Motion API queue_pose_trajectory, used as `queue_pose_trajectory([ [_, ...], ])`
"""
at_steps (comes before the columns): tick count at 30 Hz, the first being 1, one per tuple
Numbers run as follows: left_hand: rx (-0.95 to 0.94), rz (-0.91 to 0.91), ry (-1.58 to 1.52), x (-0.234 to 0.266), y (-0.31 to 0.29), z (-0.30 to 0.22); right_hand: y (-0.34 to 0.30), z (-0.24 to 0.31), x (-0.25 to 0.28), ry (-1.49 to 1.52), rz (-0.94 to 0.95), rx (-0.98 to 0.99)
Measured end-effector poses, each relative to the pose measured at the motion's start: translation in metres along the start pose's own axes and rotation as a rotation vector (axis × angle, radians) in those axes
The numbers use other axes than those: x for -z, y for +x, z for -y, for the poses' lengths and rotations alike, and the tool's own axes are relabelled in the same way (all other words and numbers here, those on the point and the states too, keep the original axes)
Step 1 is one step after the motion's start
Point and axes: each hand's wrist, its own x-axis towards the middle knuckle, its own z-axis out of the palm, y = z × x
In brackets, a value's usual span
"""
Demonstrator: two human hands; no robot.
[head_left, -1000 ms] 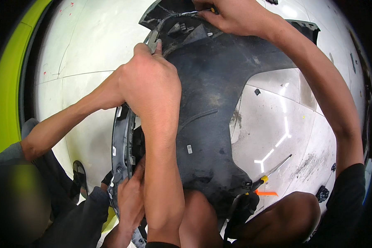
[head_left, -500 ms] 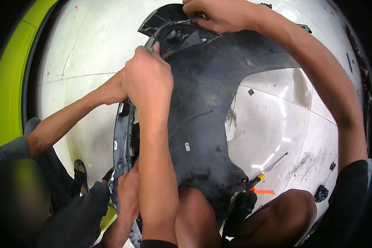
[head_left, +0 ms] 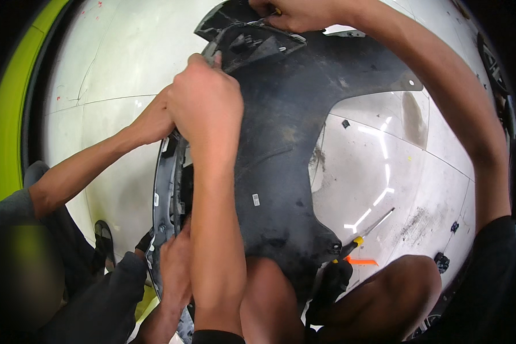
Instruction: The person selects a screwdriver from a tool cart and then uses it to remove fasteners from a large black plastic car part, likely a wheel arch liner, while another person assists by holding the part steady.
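Observation:
A large black plastic car panel (head_left: 281,166) lies in front of me, its lower part by my bare knee. My left hand (head_left: 206,100) is closed over its left edge, thumb pointing up. At the far end, my right hand (head_left: 298,14) is closed around a tool with a yellow-and-black handle, which looks like a screwdriver (head_left: 277,11). Its tip lies against the panel's folded end piece (head_left: 246,46) and is mostly hidden. A grey bumper-like strip (head_left: 164,195) runs along the panel's left side. A co-worker's hands hold it, one beside my left hand, one lower down.
On the tiled floor to the right lie a screwdriver (head_left: 372,226) with a yellow-and-black handle, an orange strip-shaped tool (head_left: 361,262) and several small black pieces (head_left: 441,262). A co-worker crouches at left, one shoe (head_left: 104,243) showing. A yellow-green car body (head_left: 17,86) stands beyond.
My right hand has shifted slightly up and left, keeping its hold. More of the panel's far right end shows beside my arm. My left hand keeps its grip.

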Motion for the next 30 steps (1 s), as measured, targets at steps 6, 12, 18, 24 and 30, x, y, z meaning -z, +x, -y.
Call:
queue_pose_trajectory([
  [6,-0.088,0.136,-0.089,-0.001,0.014,0.042,0.011,-0.004,0.000,0.059,-0.007,0.156],
  [12,0.022,0.023,-0.054,-0.008,0.007,0.016,0.001,-0.004,-0.002,0.082,-0.005,0.119],
  [18,0.056,0.022,-0.027,0.004,-0.001,0.009,-0.018,0.042,-0.045,-0.065,-0.281,-0.314],
  [24,-0.003,-0.014,-0.024,-0.009,-0.002,0.006,-0.008,0.016,-0.019,0.007,-0.075,-0.207],
  [30,0.071,0.012,-0.039,0.004,0.000,0.002,0.020,0.001,0.007,-0.155,0.159,0.115],
])
